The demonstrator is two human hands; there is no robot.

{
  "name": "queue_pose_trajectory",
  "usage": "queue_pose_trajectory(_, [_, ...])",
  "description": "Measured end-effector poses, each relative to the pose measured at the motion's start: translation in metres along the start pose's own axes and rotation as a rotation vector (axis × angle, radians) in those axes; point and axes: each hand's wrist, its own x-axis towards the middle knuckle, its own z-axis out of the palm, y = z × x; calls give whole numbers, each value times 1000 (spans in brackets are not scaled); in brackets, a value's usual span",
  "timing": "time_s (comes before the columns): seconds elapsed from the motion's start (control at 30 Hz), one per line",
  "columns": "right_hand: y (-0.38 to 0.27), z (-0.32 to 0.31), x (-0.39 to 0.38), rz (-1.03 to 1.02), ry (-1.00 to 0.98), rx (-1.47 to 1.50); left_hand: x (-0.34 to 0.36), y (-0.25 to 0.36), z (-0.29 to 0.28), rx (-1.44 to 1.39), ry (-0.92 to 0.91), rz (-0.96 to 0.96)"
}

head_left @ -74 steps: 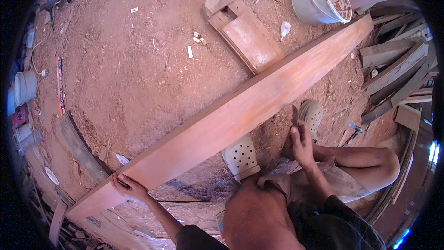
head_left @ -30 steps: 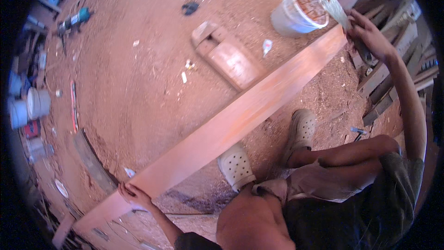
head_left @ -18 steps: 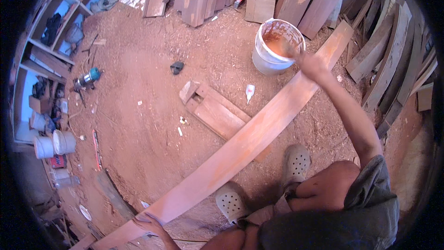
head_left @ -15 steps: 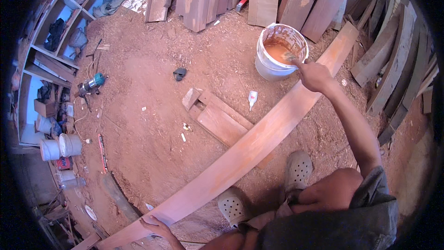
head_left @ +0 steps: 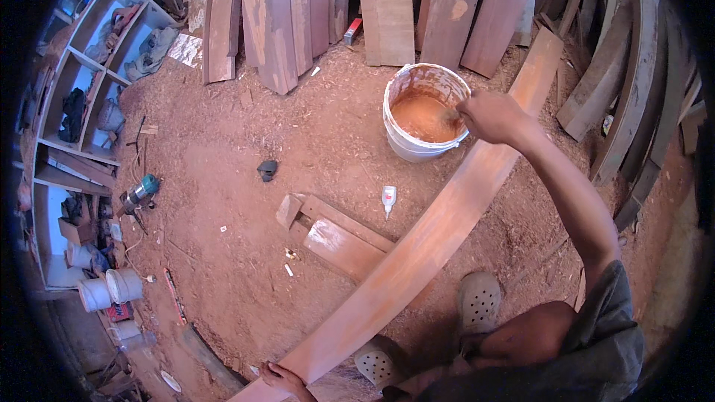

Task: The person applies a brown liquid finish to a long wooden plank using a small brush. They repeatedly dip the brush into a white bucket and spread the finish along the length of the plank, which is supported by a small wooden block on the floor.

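A long wooden plank (head_left: 417, 260) lies slantwise before me, patchy orange over its face. At its near left end, my left hand (head_left: 286, 380) grips the edge, fingers curled over it. My right hand (head_left: 493, 117) is closed around a brush, its handle mostly hidden by my fingers. The brush head (head_left: 451, 116) is inside a white bucket (head_left: 415, 150), at the orange-brown liquid (head_left: 421, 117). That bucket stands just left of the plank's far end. Under the plank's middle runs a shorter board (head_left: 346, 247) with a notch.
A small white bottle (head_left: 389, 199) lies left of the plank. A teal power tool (head_left: 141, 192) and its cord are on the floor at left, beside white shelving (head_left: 88, 59). Boards (head_left: 477, 15) lean at the back; curved planks (head_left: 633, 82) stand right. Clogs (head_left: 478, 301) are near the plank.
The view has shifted, so most things sit lower in the picture. My right hand has brought the brush farther into the bucket. My left hand stays at the plank's near end.
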Motion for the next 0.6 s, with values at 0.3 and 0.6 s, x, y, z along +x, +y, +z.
queue_pose_trajectory(0.3, [-26,55,101,26,79,37,1,-16,4,35,55,39])
queue_pose_trajectory(0.6, [-47,53,84,-10,-60,83,0,-8,-1,33,-16,-30])
